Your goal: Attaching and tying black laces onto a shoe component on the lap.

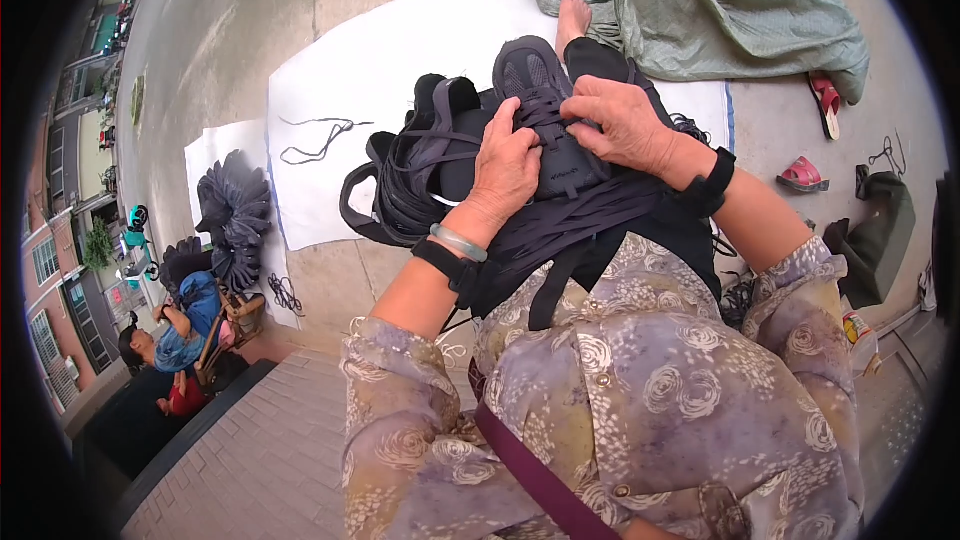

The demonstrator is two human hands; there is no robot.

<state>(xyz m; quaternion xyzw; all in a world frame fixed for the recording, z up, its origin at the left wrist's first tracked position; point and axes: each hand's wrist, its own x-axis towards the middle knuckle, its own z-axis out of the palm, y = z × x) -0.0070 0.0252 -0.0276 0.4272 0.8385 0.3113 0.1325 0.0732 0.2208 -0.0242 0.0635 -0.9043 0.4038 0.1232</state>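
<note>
A dark grey shoe upper (pixel 522 62) with a mesh toe rests across my lap, toe pointing away from me. My left hand (pixel 507 158) is closed at the left side of its lacing, fingertips pinching the dark shoelace (pixel 543 112). From the right, my right hand (pixel 622 124) pinches at the same lacing, thumb and fingers pressed together. The fingertips partly cover the eyelets. Beside my left wrist, several more dark uppers and straps (pixel 415 180) are bunched together. Strips of dark material (pixel 560 230) lie over my lap below the shoe.
A white sheet (pixel 340 60) spreads under my legs, with a loose dark lace (pixel 322 145) on it. A grey-green cloth (pixel 700 10) is heaped at the far right, near red sandals (pixel 803 175). Dark pieces (pixel 235 205) are piled left, by a seated person in blue (pixel 195 315).
</note>
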